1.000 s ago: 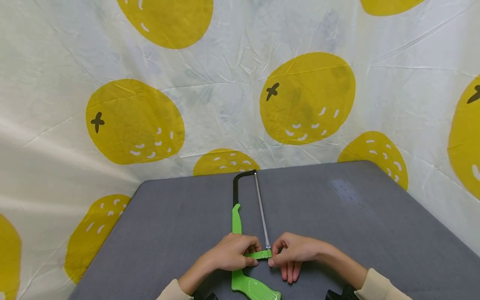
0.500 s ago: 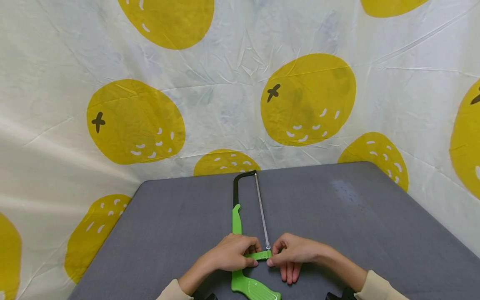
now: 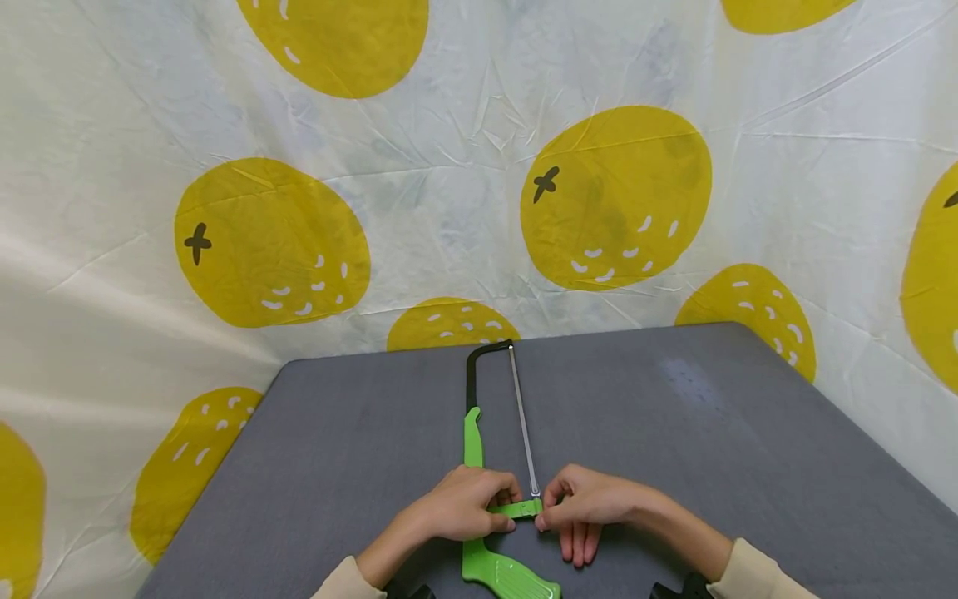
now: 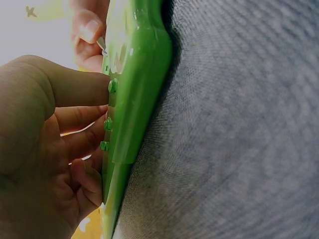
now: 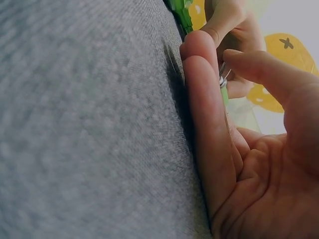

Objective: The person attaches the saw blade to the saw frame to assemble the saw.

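A hacksaw lies flat on the grey table, its green and black frame (image 3: 472, 437) on the left and its thin silver blade (image 3: 521, 416) on the right. Its ribbed green handle (image 3: 516, 577) points toward me. With thumb and fingers, my left hand (image 3: 471, 503) grips the frame's short green crosspiece (image 3: 516, 509). My right hand (image 3: 591, 499) pinches at the near end of the blade, where a small silver wing nut (image 5: 223, 82) shows by the thumb in the right wrist view. Its other fingers rest near the tabletop. My fingertips partly hide the nut.
The grey padded table (image 3: 674, 433) runs back to a white cloth (image 3: 441, 241) printed with yellow fruit, which also hangs at both sides. The saw's black front end reaches the table's far edge.
My right thumb tip shifts slightly left at the nut, then back right. The left hand and the hacksaw stay in place.
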### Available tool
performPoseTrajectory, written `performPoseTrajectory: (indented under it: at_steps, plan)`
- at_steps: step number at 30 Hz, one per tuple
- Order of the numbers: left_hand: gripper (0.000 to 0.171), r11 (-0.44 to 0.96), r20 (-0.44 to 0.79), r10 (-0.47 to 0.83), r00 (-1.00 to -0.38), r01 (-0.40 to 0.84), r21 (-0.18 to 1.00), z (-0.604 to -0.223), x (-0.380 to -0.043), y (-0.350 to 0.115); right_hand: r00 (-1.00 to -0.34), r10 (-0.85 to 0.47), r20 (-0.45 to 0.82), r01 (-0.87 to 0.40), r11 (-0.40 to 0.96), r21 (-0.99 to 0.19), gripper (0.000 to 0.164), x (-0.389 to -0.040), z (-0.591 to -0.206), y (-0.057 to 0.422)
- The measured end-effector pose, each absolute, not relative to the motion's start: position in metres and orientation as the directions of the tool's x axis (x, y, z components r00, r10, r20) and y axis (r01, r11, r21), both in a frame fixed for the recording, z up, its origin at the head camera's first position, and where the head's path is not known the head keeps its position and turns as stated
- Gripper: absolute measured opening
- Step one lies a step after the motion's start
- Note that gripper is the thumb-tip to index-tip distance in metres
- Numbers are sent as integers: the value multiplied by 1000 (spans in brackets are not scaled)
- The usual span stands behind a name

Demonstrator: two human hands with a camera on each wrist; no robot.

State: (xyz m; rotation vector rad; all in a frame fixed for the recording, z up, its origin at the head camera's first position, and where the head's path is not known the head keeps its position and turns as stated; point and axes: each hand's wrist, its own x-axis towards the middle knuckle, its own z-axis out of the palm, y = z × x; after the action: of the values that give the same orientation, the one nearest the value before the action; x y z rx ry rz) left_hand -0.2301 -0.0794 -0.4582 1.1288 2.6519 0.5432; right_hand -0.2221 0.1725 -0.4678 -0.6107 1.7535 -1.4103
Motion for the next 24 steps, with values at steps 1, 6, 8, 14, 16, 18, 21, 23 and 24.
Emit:
performPoseTrajectory:
  at_steps: [1, 6, 8, 14, 16, 18, 21, 23, 24]
  plan:
    - [16, 640, -46, 726, -686, 651, 409, -458, -230, -79, -570, -773, -278, 108, 265, -958, 27, -222, -468, 173]
    - [16, 643, -44, 726, -686, 655, 397, -458, -231, -79, -558, -779, -285, 114, 268, -957, 26, -223, -468, 174]
    - [16, 645, -44, 725, -688, 655, 394, -458, -230, -79, -555, -781, -286, 113, 270, -956, 25, -223, -468, 174]
    - [17, 649, -47, 722, -691, 651, 394, -458, -230, -78, -552, -782, -289, 116, 271, -955, 20, -223, -467, 174]
    - [17, 650, -49, 721, -691, 650, 394, -458, -230, -78, -554, -780, -290, 117, 272, -955, 18, -223, -467, 174]
    - [17, 650, -49, 721, -691, 650, 393, -457, -230, -78, -559, -777, -290, 115, 273, -955, 16, -222, -466, 174]
    - [17, 650, -49, 720, -692, 649, 395, -457, -230, -78, -562, -774, -291, 116, 274, -955, 15, -222, -466, 173]
    - [16, 651, -50, 719, -694, 646, 398, -456, -229, -78, -560, -776, -291, 119, 272, -955, 15, -221, -465, 173]
    - [16, 652, -51, 718, -694, 645, 399, -456, -229, -78, -558, -777, -290, 120, 271, -955, 15, -221, -465, 173]
